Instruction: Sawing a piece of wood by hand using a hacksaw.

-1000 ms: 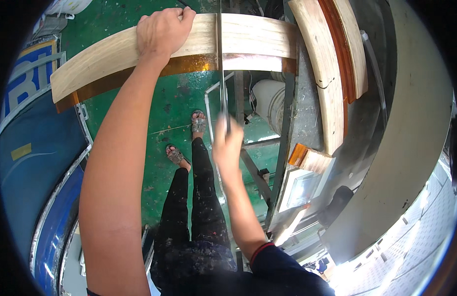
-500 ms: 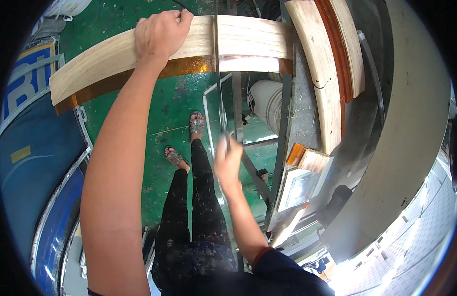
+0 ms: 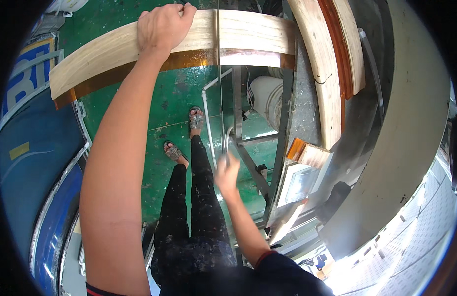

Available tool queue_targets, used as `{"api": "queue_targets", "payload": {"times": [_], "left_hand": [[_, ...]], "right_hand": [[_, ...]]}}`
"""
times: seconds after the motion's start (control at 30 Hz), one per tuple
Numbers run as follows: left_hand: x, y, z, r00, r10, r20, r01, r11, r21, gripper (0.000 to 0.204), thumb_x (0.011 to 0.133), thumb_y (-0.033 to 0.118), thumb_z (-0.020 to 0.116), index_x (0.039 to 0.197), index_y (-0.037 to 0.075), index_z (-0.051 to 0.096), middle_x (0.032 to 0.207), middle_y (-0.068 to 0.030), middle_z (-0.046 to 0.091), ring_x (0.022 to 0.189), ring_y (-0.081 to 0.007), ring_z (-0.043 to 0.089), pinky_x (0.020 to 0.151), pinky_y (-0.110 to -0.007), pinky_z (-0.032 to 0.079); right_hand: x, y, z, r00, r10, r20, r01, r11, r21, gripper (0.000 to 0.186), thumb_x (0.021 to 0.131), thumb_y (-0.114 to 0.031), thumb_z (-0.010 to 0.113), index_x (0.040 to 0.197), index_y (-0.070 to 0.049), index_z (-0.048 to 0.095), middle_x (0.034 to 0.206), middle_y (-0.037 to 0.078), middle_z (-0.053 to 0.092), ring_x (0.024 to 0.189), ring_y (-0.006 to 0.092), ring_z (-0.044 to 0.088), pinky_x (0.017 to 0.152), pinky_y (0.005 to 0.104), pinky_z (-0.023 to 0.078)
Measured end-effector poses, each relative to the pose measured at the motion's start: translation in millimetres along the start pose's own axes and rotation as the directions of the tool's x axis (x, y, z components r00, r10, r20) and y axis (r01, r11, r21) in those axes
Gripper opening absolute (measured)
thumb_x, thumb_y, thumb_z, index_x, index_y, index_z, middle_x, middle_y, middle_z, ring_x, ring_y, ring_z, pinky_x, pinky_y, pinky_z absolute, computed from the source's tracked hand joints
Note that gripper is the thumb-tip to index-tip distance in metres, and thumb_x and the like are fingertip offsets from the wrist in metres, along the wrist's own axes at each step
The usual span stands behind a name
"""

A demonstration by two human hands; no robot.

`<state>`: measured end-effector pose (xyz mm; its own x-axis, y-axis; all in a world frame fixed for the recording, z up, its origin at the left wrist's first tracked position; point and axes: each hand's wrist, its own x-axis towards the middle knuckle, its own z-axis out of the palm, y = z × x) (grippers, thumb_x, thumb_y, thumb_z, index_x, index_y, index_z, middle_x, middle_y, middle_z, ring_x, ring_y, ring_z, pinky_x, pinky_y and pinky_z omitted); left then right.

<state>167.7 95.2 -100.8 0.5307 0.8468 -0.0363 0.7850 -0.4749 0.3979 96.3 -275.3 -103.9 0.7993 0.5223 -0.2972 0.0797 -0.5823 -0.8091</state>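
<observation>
A long wooden board with pale grain and a glossy orange-brown strip along its near side spans the top of the view. Its right end rests on a metal bench; the left part hangs over the floor. My left hand is closed over the board, left of the cut line, thumb side toward the saw. A hand saw, seen nearly edge-on, lies across the board with its thin blade running toward me. Its handle is in my right hand, slightly blurred, fingers wrapped round it below the board.
On the metal bench at right lie more wooden pieces and a short offcut. A white bucket stands under the bench. Framed panels lean at left. The green floor shows around my feet.
My right hand has drawn the saw back toward me. My left hand keeps its grip on the board, and the whole view has shifted slightly.
</observation>
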Motion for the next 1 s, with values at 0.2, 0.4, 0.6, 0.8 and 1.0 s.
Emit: {"api": "queue_targets", "payload": {"times": [0.2, 0.4, 0.6, 0.8, 1.0], "left_hand": [[-7, -13, 2, 0.994, 0.052, -0.093, -0.050, 0.998, 0.026, 0.046, 0.092, 0.042, 0.044, 0.081, 0.011, 0.076, 0.073, -0.0193, 0.068, 0.072, -0.0340, 0.066, 0.079, -0.040, 0.046], [-1, -14, 0, 1.000, -0.018, 0.025, 0.017, 0.997, 0.069, 0.045, 0.093, 0.047, 0.043, 0.101, 0.018, 0.076, 0.085, -0.0213, 0.069, 0.084, -0.0394, 0.066, 0.088, -0.043, 0.048], [0, 6, 2, 0.996, 0.033, -0.081, -0.032, 0.999, 0.009, 0.047, 0.092, 0.044, 0.044, 0.083, 0.011, 0.076, 0.075, -0.0193, 0.069, 0.074, -0.0345, 0.066, 0.081, -0.040, 0.046], [-4, -8, -4, 0.999, -0.011, 0.051, 0.009, 0.999, 0.050, 0.045, 0.093, 0.046, 0.045, 0.099, 0.014, 0.076, 0.083, -0.0222, 0.069, 0.082, -0.0383, 0.066, 0.087, -0.043, 0.047], [-2, -4, -5, 0.999, -0.033, 0.035, 0.031, 0.999, 0.032, 0.045, 0.093, 0.047, 0.044, 0.098, 0.015, 0.076, 0.085, -0.0228, 0.069, 0.085, -0.0409, 0.066, 0.083, -0.046, 0.051]], "right_hand": [[-1, -20, -3, 0.998, 0.008, 0.068, -0.009, 1.000, 0.010, 0.042, 0.100, -0.032, 0.046, 0.071, -0.001, 0.049, 0.056, 0.005, 0.041, 0.051, 0.0139, 0.038, 0.048, 0.0358, 0.031], [143, -119, 44, 0.998, 0.028, 0.064, -0.029, 1.000, 0.003, 0.042, 0.100, -0.031, 0.052, 0.080, 0.006, 0.057, 0.057, 0.019, 0.047, 0.048, 0.0277, 0.048, 0.050, 0.0425, 0.040], [-81, 33, -36, 0.998, -0.046, 0.041, 0.052, 0.986, -0.159, 0.041, 0.095, -0.033, 0.046, 0.070, -0.001, 0.051, 0.056, 0.010, 0.041, 0.047, 0.0195, 0.043, 0.047, 0.0368, 0.034], [71, -78, 19, 0.998, 0.020, 0.066, -0.025, 0.997, 0.074, 0.042, 0.101, -0.024, 0.045, 0.067, 0.000, 0.042, 0.056, 0.008, 0.036, 0.054, 0.0130, 0.033, 0.047, 0.0374, 0.027], [61, -64, 26, 1.000, -0.029, -0.002, 0.029, 0.997, 0.068, 0.036, 0.101, -0.023, 0.046, 0.074, 0.001, 0.051, 0.054, 0.008, 0.036, 0.052, 0.0125, 0.036, 0.047, 0.0353, 0.031]]}}
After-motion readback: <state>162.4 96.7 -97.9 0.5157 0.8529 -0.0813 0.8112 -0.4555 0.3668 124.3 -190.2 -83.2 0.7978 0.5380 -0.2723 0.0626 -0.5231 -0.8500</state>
